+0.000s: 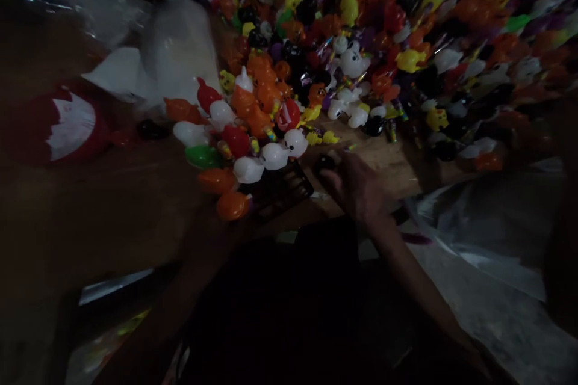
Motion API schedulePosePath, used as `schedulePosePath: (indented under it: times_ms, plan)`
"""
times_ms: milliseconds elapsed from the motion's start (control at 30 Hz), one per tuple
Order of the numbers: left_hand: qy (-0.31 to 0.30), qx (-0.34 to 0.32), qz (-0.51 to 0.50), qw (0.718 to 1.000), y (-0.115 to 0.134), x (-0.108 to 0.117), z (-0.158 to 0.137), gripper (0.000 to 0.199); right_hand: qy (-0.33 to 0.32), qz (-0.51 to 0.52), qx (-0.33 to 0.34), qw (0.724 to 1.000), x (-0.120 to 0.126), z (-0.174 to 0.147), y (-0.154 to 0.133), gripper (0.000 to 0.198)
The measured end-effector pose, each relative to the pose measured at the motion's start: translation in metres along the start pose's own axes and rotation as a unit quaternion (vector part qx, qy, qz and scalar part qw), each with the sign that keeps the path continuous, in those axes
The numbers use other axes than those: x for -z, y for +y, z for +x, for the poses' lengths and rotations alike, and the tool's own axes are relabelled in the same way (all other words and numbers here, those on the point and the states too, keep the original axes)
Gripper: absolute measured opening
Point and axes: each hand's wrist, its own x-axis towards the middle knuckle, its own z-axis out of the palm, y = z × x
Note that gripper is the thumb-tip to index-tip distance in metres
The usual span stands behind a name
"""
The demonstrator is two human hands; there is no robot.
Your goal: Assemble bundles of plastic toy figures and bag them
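A black slotted tray (293,186) lies at the table's near edge, with several small plastic toys standing in or on it: white ghost-like ones (248,169), orange ones (232,206), a green one (204,157) and a red one (235,141). Just right of the tray, my right hand (359,189) has its thumb and fingers closed about a small shiny black toy (324,162). My left hand (219,231) is a dark shape by the tray's near left corner, below the orange toys; shadow hides its fingers.
A large heap of mixed toys (361,60) covers the far side of the wooden table (126,204). Clear plastic bags lie at the upper left (99,6) and right (492,222). A red item with a white label (72,126) sits left, near a whitish bag (180,48).
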Motion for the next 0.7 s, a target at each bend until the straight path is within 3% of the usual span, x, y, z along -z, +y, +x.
schedulePosePath:
  times_ms: [67,133,267,400,500,700]
  plan:
    - [0.014,0.001,-0.003,1.0,0.003,0.001,0.003,0.053,0.04,-0.008,-0.019,0.999,0.012,0.006,0.017,0.038]
    - [0.032,0.003,-0.016,0.999,0.007,0.002,0.007,0.052,0.047,-0.02,0.011,0.999,0.022,0.016,0.03,0.035]
    - [0.026,-0.004,-0.036,0.999,0.015,0.008,0.014,0.045,-0.075,0.008,0.141,0.987,0.021,0.033,0.042,0.03]
    - [0.005,-0.028,-0.058,0.998,0.015,0.015,0.017,0.04,-0.102,-0.014,0.16,0.982,0.014,0.034,0.037,0.026]
    - [0.001,-0.011,-0.07,0.997,0.012,0.015,0.018,0.044,-0.092,-0.007,0.126,0.988,0.016,0.024,0.019,0.026]
    - [0.026,-0.026,-0.076,0.996,0.004,0.008,0.017,0.038,-0.07,0.064,-0.056,0.994,0.008,0.004,-0.018,0.029]
